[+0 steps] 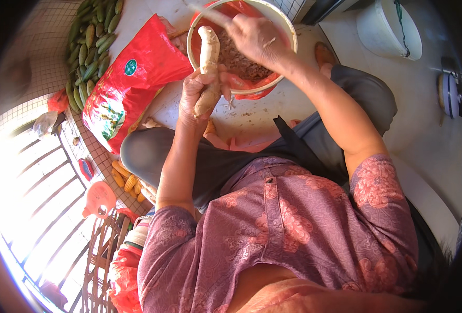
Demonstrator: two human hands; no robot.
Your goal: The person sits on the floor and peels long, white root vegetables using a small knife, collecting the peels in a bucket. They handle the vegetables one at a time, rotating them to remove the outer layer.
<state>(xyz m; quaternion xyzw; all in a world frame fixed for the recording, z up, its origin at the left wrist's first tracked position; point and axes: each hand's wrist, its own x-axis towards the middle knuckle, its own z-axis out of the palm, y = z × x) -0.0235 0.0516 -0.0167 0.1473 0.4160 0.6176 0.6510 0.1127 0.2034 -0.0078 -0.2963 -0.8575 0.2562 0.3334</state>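
Observation:
My left hand [192,90] grips a long pale root vegetable [209,51] and points it up and away from me. Its upper part looks peeled and creamy white, while the lower end is browner. Above the bucket, my right hand [259,41] holds a thin blade-like tool [212,15], blurred, so its exact kind is unclear. A scrap of peel clings to the back of that hand. Below my hands stands a round white bucket [292,29], lined with red plastic and holding brown peelings [250,70]. The root leans just left of the bucket's opening.
A large red printed bag [145,58] lies left of the bucket. Several green cucumber-like vegetables [92,51] are heaped beyond it. Corn cobs [131,183] lie by my left knee. A white pail [389,31] stands at the upper right. Peel bits dot the floor [250,117].

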